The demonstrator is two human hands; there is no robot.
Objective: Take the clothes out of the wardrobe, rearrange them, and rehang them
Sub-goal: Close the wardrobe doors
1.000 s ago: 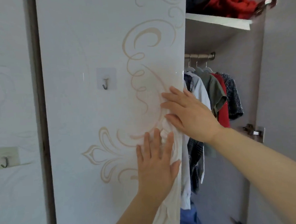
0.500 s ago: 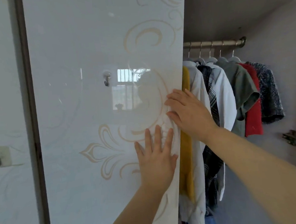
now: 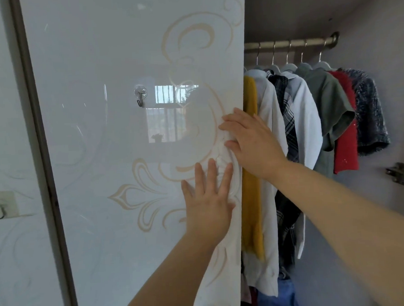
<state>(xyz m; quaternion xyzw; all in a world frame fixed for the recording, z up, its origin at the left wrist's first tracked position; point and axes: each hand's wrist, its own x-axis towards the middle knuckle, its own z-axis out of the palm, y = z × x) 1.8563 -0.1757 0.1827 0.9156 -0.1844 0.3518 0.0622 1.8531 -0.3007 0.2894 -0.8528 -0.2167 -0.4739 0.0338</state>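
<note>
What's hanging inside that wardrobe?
On the rail hang a yellow garment, white shirts, a plaid shirt, a green shirt, a red top and a speckled dark top. The door hides anything further left.

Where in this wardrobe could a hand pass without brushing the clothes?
Free: beneath the hems of the red top and dark speckled top, beside the right wall; also above the rail. Crowded: yellow garment through green shirt, packed against the door edge.
</note>
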